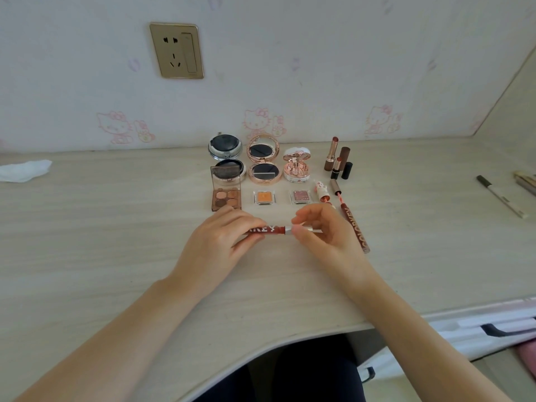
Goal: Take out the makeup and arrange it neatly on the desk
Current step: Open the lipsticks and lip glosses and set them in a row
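Both hands hold a red lip gloss tube [271,229] level above the desk [116,242]. My left hand [220,242] grips its red body. My right hand [324,236] pinches its silver cap end. Behind the hands the makeup stands in rows: a black compact [225,146], a gold compact [263,161], a pink compact [297,166], a brown eyeshadow palette [226,192], an orange pan [264,197] and a pink pan [300,196]. Lipsticks [338,161] stand at the right. An opened red gloss tube [355,224] lies beside my right hand.
A white tissue [24,169] lies at the far left. A pen [501,195] and brush handles [526,181] lie at the right edge. A wall socket [177,50] is above. An open white bag [493,329] sits below the desk's right front edge.
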`<state>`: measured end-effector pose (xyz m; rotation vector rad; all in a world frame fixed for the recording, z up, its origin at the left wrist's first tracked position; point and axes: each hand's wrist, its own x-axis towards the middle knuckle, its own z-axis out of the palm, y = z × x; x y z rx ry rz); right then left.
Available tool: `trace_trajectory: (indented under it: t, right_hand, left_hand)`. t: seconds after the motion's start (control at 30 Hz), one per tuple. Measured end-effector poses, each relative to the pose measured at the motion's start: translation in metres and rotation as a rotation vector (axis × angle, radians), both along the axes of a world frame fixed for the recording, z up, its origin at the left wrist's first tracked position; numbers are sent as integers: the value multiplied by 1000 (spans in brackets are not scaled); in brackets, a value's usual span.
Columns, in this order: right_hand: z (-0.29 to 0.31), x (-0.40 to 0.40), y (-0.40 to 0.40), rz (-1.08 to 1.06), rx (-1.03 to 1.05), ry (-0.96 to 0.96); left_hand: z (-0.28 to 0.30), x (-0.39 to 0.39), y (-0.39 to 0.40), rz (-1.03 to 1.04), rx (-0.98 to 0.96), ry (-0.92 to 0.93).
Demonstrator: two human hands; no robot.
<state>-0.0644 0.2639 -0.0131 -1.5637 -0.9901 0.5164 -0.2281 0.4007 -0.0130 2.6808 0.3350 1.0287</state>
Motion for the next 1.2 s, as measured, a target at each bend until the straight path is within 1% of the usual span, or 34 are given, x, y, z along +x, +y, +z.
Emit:
trace_trajectory:
  t: [0.07,0.17,0.23,0.33,0.47,0.57,0.77,0.9,1.1,1.2]
  right_hand:
    - [1,-2,1,-33,-26,11]
    - [1,-2,3,-25,-70,-55]
    - [0,-2,3,-32,-74,-65]
    - [-2,0,3,-52,-40,-36]
    - [0,1,0,-17,31,35]
    - [-1,1,2,-51,39,88]
    - [0,1,0,-88,87,126]
    - [6,7,-4,-128,67,26]
    - [25,34,-13,-197,98,5]
    - [31,48,-15,-208,27,-17]
  left_hand:
    - [0,0,0,11,-6,-9]
    - [0,0,0,14,1,-9]
    - [-1,0,0,11,12,-5]
    - [-1,1,-1,21,7,-9]
    - [0,-1,0,11,-46,-21]
    - [0,-1,1,19,-79,-24]
    - [-1,1,-1,-6,-117,-50]
    - [0,2,-4,-44,-221,-85]
    - [6,11,-16,-72,-293,-92]
    - [7,15,-24,-106,-311,-84]
